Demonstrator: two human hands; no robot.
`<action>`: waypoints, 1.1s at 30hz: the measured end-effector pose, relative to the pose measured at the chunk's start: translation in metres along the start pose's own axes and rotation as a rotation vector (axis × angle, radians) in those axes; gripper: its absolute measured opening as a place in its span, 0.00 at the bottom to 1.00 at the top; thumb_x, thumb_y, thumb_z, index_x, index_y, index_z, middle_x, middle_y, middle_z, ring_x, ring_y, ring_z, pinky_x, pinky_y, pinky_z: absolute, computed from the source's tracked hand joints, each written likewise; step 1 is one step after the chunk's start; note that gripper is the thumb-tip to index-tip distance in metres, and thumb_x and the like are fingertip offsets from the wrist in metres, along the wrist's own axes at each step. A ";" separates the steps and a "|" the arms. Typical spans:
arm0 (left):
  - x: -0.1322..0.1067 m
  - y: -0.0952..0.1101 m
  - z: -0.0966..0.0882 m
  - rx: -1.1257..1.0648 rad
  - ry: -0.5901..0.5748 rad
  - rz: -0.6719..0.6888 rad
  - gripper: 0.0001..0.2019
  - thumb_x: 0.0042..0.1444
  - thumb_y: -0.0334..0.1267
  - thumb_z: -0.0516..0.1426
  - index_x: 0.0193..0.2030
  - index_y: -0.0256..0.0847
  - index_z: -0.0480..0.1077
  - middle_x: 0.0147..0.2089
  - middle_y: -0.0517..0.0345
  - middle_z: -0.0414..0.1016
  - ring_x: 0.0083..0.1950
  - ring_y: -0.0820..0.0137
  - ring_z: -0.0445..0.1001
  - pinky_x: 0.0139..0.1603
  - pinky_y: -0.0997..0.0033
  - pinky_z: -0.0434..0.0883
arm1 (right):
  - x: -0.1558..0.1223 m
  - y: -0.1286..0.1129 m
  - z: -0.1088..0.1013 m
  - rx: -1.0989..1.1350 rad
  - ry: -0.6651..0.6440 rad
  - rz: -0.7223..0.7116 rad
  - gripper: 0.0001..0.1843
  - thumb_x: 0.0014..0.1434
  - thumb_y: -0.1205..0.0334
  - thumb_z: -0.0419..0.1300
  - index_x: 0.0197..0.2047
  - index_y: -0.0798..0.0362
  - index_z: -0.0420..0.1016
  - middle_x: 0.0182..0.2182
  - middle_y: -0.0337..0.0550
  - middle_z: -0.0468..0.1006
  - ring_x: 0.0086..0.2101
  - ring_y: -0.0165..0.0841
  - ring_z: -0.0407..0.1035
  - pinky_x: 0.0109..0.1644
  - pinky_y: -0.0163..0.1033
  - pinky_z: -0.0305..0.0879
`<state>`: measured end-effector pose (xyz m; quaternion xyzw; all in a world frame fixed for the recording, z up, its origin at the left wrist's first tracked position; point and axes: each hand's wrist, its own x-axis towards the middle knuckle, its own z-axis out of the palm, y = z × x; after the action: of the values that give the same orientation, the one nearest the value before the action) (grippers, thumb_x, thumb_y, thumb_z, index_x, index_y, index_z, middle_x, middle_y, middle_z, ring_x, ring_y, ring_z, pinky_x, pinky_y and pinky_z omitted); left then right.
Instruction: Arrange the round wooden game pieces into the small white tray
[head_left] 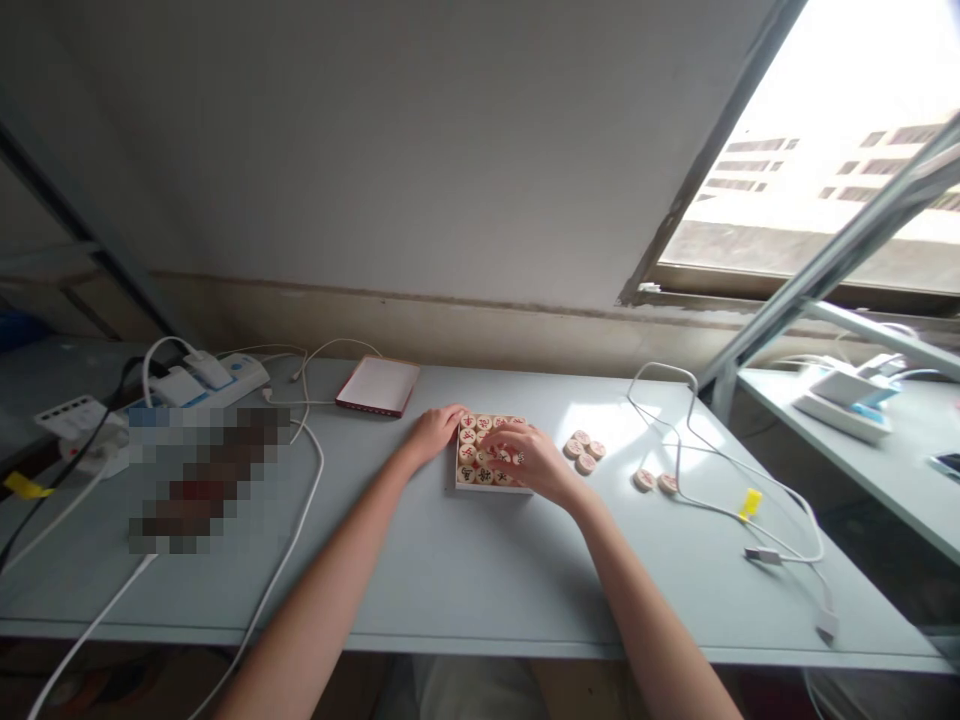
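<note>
A shallow box (489,489) of round wooden Chinese chess pieces sits in the middle of the table. The pieces in it lie in rows, marked with red and black characters. At its far left corner my left hand (436,432) grips the side of the box. My right hand (531,458) is over the right part of the box. Its fingers and thumb are bent down around a Chinese chess piece (493,454) among the others; whether the piece is lifted I cannot tell. Several loose pieces (584,451) lie together to the right, and two more pieces (644,480) lie farther right.
The box's lid (379,385), red-edged and white inside, lies at the back left. White cables (681,440) loop across the right side, and another cable (309,500) runs down the left. A power strip (244,374) stands at far left, near a blurred patch. Metal frame posts flank the table.
</note>
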<state>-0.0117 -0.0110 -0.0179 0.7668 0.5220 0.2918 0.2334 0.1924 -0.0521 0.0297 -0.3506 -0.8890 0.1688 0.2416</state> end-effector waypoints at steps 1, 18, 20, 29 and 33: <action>0.000 0.000 0.000 -0.001 0.001 0.000 0.18 0.59 0.39 0.41 0.45 0.41 0.70 0.44 0.55 0.75 0.43 0.68 0.72 0.44 0.73 0.65 | 0.001 0.000 0.002 -0.022 -0.009 -0.011 0.09 0.55 0.61 0.56 0.40 0.47 0.72 0.39 0.40 0.73 0.40 0.32 0.66 0.46 0.39 0.58; 0.001 0.000 0.000 0.028 -0.010 0.006 0.18 0.59 0.39 0.41 0.45 0.41 0.69 0.44 0.56 0.75 0.43 0.68 0.71 0.43 0.73 0.65 | -0.020 0.025 -0.031 -0.376 0.187 0.341 0.13 0.57 0.50 0.51 0.36 0.50 0.69 0.35 0.43 0.70 0.37 0.35 0.63 0.38 0.38 0.55; 0.001 0.001 0.000 0.030 -0.013 -0.004 0.18 0.59 0.39 0.41 0.46 0.41 0.69 0.43 0.56 0.75 0.43 0.68 0.71 0.43 0.73 0.65 | -0.030 0.040 -0.034 -0.484 0.144 0.502 0.15 0.53 0.51 0.56 0.40 0.51 0.69 0.39 0.47 0.69 0.41 0.40 0.61 0.38 0.39 0.55; 0.001 0.002 0.000 0.033 -0.011 -0.013 0.18 0.59 0.39 0.42 0.46 0.42 0.69 0.43 0.56 0.75 0.43 0.68 0.71 0.43 0.72 0.65 | -0.035 0.060 -0.029 -0.287 0.049 0.594 0.07 0.54 0.66 0.54 0.36 0.54 0.71 0.35 0.45 0.68 0.32 0.31 0.64 0.37 0.35 0.59; 0.001 0.001 0.000 0.036 -0.013 -0.004 0.18 0.59 0.38 0.41 0.46 0.41 0.69 0.44 0.55 0.75 0.43 0.68 0.72 0.43 0.72 0.65 | -0.024 0.038 -0.036 0.001 0.084 0.408 0.10 0.53 0.59 0.55 0.39 0.51 0.70 0.36 0.42 0.70 0.32 0.29 0.65 0.35 0.34 0.61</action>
<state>-0.0107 -0.0108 -0.0167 0.7716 0.5274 0.2769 0.2235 0.2481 -0.0382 0.0338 -0.5301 -0.7885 0.1999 0.2396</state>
